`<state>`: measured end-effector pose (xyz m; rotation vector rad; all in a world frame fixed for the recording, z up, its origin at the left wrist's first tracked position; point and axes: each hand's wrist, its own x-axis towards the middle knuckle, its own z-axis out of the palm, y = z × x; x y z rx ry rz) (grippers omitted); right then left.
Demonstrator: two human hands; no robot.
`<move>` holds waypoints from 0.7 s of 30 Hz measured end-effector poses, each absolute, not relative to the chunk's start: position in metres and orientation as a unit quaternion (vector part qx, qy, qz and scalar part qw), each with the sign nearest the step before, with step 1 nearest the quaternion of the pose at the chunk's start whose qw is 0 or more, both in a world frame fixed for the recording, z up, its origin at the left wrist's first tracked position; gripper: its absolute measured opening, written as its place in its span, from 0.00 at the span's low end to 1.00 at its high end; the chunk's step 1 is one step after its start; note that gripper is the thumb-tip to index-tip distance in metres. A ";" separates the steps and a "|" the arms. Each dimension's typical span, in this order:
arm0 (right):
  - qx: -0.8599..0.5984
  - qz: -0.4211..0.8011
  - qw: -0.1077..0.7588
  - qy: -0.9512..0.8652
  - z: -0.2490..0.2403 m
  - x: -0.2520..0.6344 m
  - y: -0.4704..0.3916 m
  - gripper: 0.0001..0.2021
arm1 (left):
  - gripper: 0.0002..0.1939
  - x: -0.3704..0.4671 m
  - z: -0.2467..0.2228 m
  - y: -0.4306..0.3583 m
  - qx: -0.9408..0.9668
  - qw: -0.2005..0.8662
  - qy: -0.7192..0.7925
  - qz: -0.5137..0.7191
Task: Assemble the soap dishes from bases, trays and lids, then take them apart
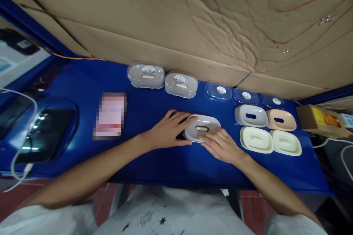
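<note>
A grey soap dish with an oval slot lies on the blue table in front of me. Something cream-coloured shows through its slot. My left hand grips its left end, thumb on the near side and fingers over the far rim. At the near right rim, the bent fingers of my right hand hold the same dish. To the right lie a grey slotted tray and a peach slotted tray. Nearer me are two cream bases, one on the left and one on the right.
Two lidded grey soap dishes stand along the cardboard wall, beside three clear lids. A phone with a blurred screen lies left. Cables and a dark device occupy the far left; a cardboard box stands right.
</note>
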<state>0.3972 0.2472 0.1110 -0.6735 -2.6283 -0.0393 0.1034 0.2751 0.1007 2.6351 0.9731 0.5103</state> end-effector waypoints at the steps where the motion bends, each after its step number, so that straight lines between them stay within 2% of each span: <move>1: -0.243 -0.013 0.209 -0.947 0.112 0.397 0.247 0.18 | 0.43 0.104 0.101 0.275 0.915 0.137 0.336 0.175; 6: -0.240 -0.012 0.203 -0.949 0.116 0.396 0.248 0.14 | 0.41 0.105 0.102 0.273 0.919 0.117 0.329 0.181; 14: -0.238 -0.014 0.190 -0.952 0.117 0.398 0.249 0.17 | 0.26 0.106 0.099 0.273 0.923 0.130 0.291 0.216; 18: -0.231 -0.003 0.204 -0.951 0.119 0.396 0.249 0.15 | 0.27 0.105 0.099 0.274 0.919 0.149 0.289 0.223; 21: -0.236 0.041 0.214 -0.947 0.120 0.400 0.252 0.20 | 0.29 0.104 0.099 0.275 0.921 0.143 0.287 0.219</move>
